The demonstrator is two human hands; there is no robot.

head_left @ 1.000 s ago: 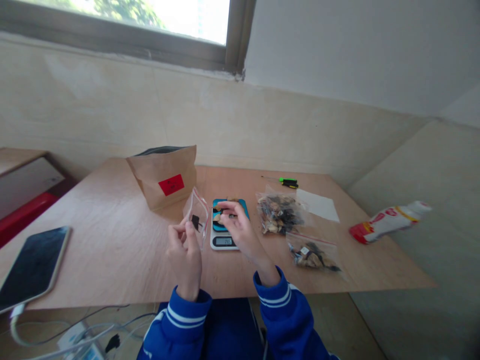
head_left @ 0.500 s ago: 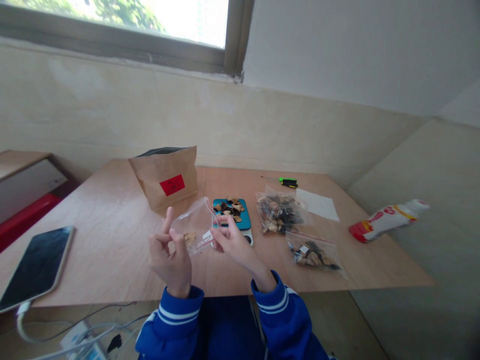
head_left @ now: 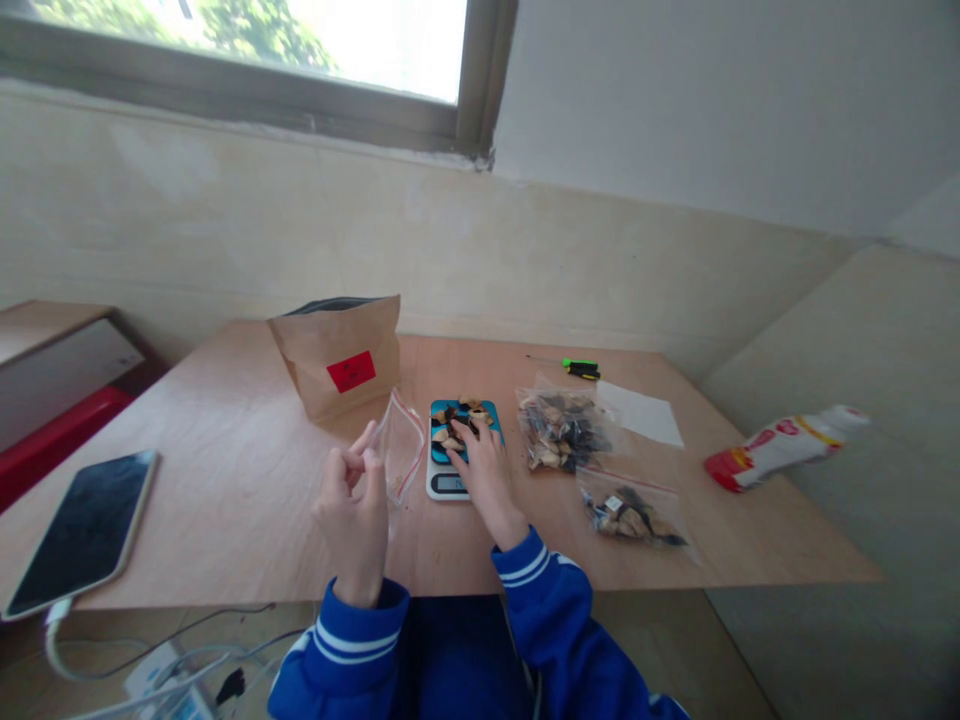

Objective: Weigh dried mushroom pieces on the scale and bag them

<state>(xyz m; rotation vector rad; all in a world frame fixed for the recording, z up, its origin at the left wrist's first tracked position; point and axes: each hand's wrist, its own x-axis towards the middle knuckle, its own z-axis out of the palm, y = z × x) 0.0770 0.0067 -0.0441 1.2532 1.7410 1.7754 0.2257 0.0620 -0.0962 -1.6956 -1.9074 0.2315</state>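
A cream-painted wall [head_left: 225, 230] runs behind a plywood table [head_left: 225, 480], with a window [head_left: 240, 40] above it showing green leaves. At far left stands a low wooden cabinet with a red front edge [head_left: 52, 420]. A smartphone [head_left: 86, 535] lies face up on the table near its left edge, with a white charging cable [head_left: 56, 640] hanging down to a tangle of wires below.

A kraft paper bag [head_left: 337, 365] stands upright at the back, carrying a red sticker [head_left: 351, 371] whose small dark marks are too blurred to read. In front of it, the left hand [head_left: 349, 520], in a blue sleeve with white stripes [head_left: 345, 640], has its fingers raised and drawn together, the tips meeting at the edge of a clear zip bag [head_left: 400, 445]. The bag hangs in the air, its long axis nearly upright and its red-lined seal down the right side.

The right hand [head_left: 487, 480] has its fingers bunched and resting on dark and tan dried pieces [head_left: 457, 425] on a blue digital scale [head_left: 465, 450]. I cannot tell whether they pinch anything, and the scale's display is unreadable.

Further right lie two zip bags of similar pieces [head_left: 561, 430] [head_left: 630, 510], a green-handled screwdriver [head_left: 581, 367], a sheet of white paper [head_left: 641, 413], and a red-and-white plastic bottle [head_left: 780, 450] on its side, its print illegible.
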